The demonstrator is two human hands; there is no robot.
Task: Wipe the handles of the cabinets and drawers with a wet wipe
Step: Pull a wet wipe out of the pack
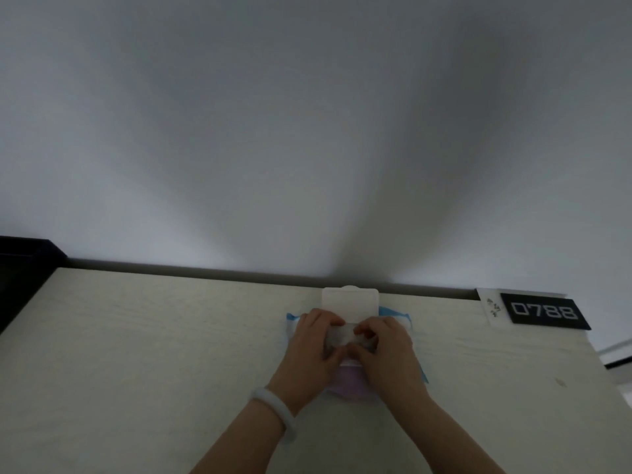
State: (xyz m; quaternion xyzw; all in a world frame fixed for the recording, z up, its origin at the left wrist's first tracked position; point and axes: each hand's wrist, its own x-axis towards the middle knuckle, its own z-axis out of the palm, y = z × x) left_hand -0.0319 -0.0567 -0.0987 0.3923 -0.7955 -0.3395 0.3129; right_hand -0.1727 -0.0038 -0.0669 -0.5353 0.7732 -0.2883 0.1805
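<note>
A pack of wet wipes (396,314) with blue edges lies flat on a pale wooden top (154,354) near the wall. Its white lid (350,301) is flipped open towards the wall. Both hands are on the pack's opening. My left hand (313,343) holds the pack with thumb and fingers curled beside the opening. My right hand (383,347) pinches at the white wipe (342,335) showing in the opening. No cabinet or drawer handle is in view.
A black sign (543,311) reading 0788 lies at the back right of the top, with a white label (492,307) beside it. A dark object (24,268) stands at the far left. A plain white wall (307,131) rises behind the top.
</note>
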